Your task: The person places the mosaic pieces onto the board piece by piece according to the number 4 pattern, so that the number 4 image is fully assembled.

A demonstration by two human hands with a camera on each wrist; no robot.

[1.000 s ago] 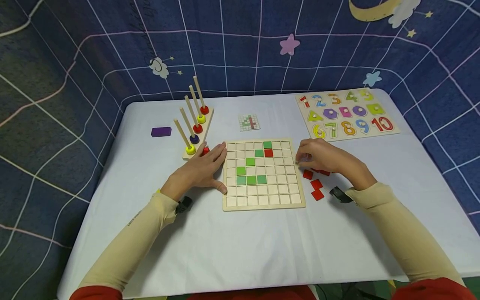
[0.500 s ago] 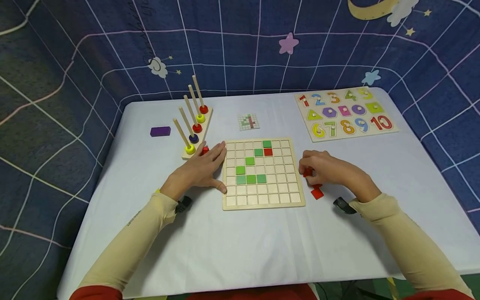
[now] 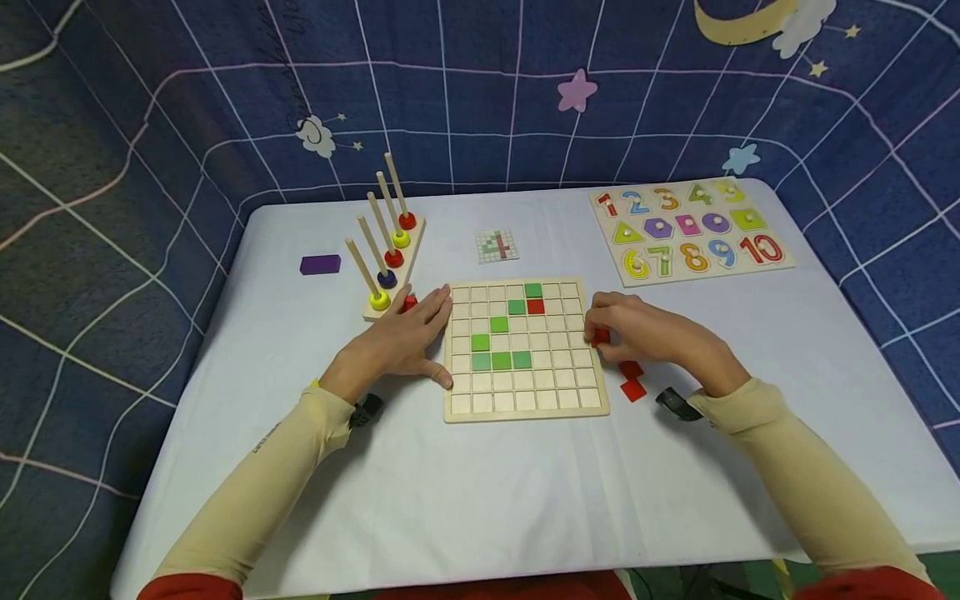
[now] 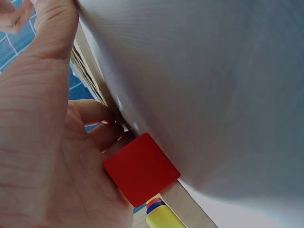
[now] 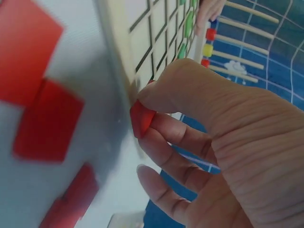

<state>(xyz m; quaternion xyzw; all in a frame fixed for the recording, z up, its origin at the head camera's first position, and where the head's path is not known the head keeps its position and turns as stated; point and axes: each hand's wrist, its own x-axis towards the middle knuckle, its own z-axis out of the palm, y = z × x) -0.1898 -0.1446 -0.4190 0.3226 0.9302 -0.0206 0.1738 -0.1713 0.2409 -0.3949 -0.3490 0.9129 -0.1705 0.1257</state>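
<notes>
My left hand (image 3: 401,337) rests along the left edge of the wooden grid board (image 3: 525,416), thumb and fingers spread against its frame. Beside that hand lies a red block (image 4: 142,170), close to the palm in the left wrist view. At the board's right edge my right hand (image 3: 641,329) pinches a red square tile (image 5: 142,118) between thumb and fingertips, the other fingers loosely bent. Green tiles (image 3: 502,361) form a stepped line and a short row on the grid. One red tile (image 3: 536,307) sits among them near the top.
Loose red tiles (image 3: 633,390) lie right of the board, near my right wrist. A peg stand (image 3: 405,271) with coloured rings is behind my left hand, a purple block (image 3: 320,264) farther left. A pattern card (image 3: 497,246) and a number puzzle (image 3: 712,265) lie at the back.
My right hand went down to the loose red tiles, took one, and moved back up and left to the board's edge with it. My left hand has stayed in place.
</notes>
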